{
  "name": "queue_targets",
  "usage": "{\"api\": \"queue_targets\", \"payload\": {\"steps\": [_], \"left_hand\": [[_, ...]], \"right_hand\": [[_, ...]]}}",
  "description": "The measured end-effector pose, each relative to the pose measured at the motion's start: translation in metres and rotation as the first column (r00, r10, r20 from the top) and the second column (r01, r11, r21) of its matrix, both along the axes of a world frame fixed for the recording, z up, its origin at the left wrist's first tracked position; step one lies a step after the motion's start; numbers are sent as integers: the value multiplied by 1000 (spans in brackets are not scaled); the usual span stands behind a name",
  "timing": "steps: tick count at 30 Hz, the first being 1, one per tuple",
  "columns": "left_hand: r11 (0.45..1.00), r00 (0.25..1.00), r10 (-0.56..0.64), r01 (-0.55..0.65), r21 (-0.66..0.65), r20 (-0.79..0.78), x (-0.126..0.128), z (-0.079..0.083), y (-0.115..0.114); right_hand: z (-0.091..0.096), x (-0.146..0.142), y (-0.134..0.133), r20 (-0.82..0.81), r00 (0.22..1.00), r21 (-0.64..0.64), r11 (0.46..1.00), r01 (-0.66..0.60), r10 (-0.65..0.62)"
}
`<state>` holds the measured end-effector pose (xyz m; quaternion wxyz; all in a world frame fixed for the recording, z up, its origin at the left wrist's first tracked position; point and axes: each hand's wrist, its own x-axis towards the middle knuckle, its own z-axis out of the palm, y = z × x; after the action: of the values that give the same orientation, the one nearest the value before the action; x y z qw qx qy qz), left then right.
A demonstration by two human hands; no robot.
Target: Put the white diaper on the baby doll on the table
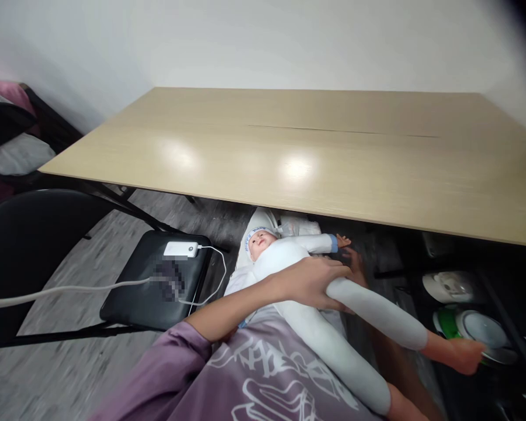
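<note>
A baby doll [289, 255] in a white suit with blue cuffs and a white headband lies face up across my lap. Its head is towards the table edge, and its legs stretch to the lower right. My left hand [311, 282] reaches across the doll's body and is wrapped round its hip and upper thigh. On the far side of the doll, my right hand [355, 264] shows only in part, dark and blurred beside the doll's arm and hip. The raised leg covers some of my right arm, and the fingers are mostly hidden.
A light wooden table [228, 152] spans the view ahead. On a black folding chair [131, 298] at left lie a white power bank [180, 249] and a cable [226, 269]. Under the table at right, a dark shelf holds a white item [447, 286] and a green-and-white container [477, 327].
</note>
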<state>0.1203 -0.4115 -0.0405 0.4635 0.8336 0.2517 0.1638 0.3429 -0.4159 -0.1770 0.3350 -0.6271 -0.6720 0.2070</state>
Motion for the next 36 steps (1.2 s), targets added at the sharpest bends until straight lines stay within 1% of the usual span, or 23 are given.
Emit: {"api": "queue_targets", "payload": {"steps": [2,4,5,7,10,13,16,18,20,22,23,24,25,26,27,28,29,30,31,32,33,35,36], "left_hand": [[1000,1000,-26,26,-12,-6,0,0,-1],[998,998,-56,56,3,12,0,0,-1],[998,997,-66,66,20,25,0,0,-1],[995,995,-83,79,63,60,0,1,-1],[986,988,-126,115,121,84,-1,1,-3],[973,984,-180,177,148,8,-4,2,-5],[958,976,-215,220,182,-46,-9,6,-7],[961,981,-191,192,197,-24,-15,13,-12],[977,990,-133,124,174,38,-24,19,-20],[991,991,-33,16,134,126,-38,21,-34],[990,983,53,-75,122,177,-47,19,-42],[973,960,167,-197,119,224,-58,14,-51],[930,915,305,-346,124,264,-69,6,-61],[855,843,451,-502,129,292,-81,-4,-71],[759,756,585,-638,129,294,-94,-16,-80],[667,671,693,-736,118,265,-105,-28,-89],[588,592,775,-804,91,219,-116,-39,-96],[532,533,831,-845,49,160,-125,-49,-102],[502,499,862,-865,-4,90,-132,-57,-107],[501,501,865,-863,-71,16,-138,-62,-111],[523,534,844,-840,-144,-54,-142,-64,-113],[594,640,756,-760,-263,-141,-144,-60,-114],[631,687,710,-717,-296,-153,-144,-55,-113]], "right_hand": [[2,7,-6,-36,990,97,986,138,-135],[15,12,-11,-39,983,229,956,186,-182],[24,13,-13,-10,988,285,947,149,-153],[43,11,-10,105,994,316,948,-21,-12],[61,1,8,251,930,177,931,-318,270],[63,-17,35,322,821,10,865,-501,471],[64,-37,57,367,713,-212,801,-560,597],[70,-49,63,389,682,-293,785,-545,619],[78,-59,64,413,676,-284,791,-541,610],[85,-64,62,423,680,-215,795,-567,599],[88,-65,60,419,687,-174,795,-581,594],[90,-66,58,410,697,-133,794,-593,588],[92,-67,56,398,710,-91,795,-600,582],[94,-67,54,382,727,-50,798,-600,571],[95,-68,52,364,746,-14,804,-595,558],[98,-69,50,346,764,17,810,-586,545],[100,-70,49,329,780,42,817,-576,533],[104,-72,47,311,795,63,824,-563,520],[108,-73,46,297,810,80,833,-548,505],[113,-74,44,285,825,93,843,-530,488],[118,-75,43,275,840,103,854,-509,468],[132,-71,38,259,871,118,881,-457,417],[140,-67,35,255,882,126,891,-436,395]]}}
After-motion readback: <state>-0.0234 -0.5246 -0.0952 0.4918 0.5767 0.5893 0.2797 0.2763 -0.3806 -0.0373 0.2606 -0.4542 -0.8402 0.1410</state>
